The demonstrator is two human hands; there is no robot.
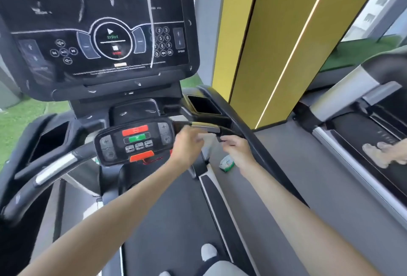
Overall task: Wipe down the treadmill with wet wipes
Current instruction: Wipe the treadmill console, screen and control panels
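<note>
1. The wet wipe [207,139] is stretched between both hands, just under the right handlebar [204,126] of the treadmill [141,143].
2. The left hand [187,145] seems closed on one edge; the right hand [236,146] seems to pinch the other, though blur hides the fingers.
3. It looks light, limp and damp, likely to bunch; best wadded into the palm.
4. The wipes pack [226,163] lies on the floor below the right hand.

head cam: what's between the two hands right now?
A white wet wipe, stretched between the left hand and right hand, just below the metal grip sensor on the handlebar. Head view shows it, somewhat blurred.
</note>
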